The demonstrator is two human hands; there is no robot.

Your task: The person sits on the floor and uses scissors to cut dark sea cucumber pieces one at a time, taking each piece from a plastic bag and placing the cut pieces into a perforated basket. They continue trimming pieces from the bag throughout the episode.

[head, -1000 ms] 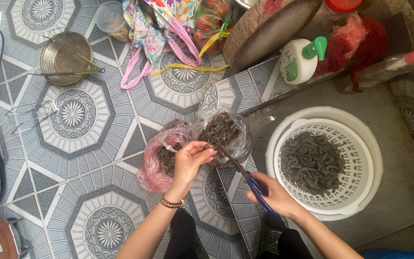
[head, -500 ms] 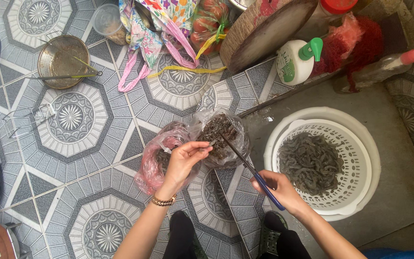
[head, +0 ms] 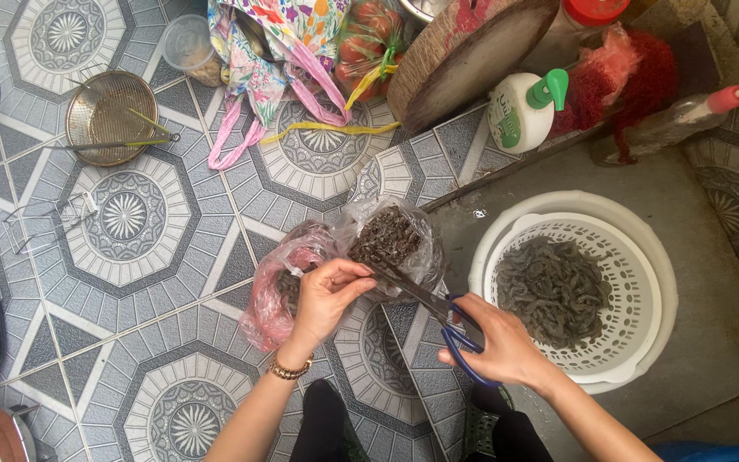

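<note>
Nearest the camera, the right hand is closed through the loops of one pair of blue-handled scissors, whose blades run up and left from the grip, nearly shut, toward the fingertips of the left hand. The left hand, with one beaded bracelet at the wrist, pinches something small and dark between thumb and fingers right at the blade tips; what it is cannot be made out. Just beyond the pinch lies one clear plastic bag holding a dark heap of small shrimp, and to the left of the left hand, touching it, one pink plastic bag with more dark matter inside. To the right of the scissor grip sits one white slotted colander nested in one white basin, with a grey pile of shrimp in it, near the right hand but apart from it. Farther up from the grip stand one white pump bottle with a green nozzle, one spray bottle with a red trigger, one red mesh bag and one round wooden chopping block tilted on edge. Up and left of the hands lie one flowered cloth bag with pink handles, one bag of tomatoes, one clear plastic cup and, well apart, one round metal strainer on the patterned tile floor.
</note>
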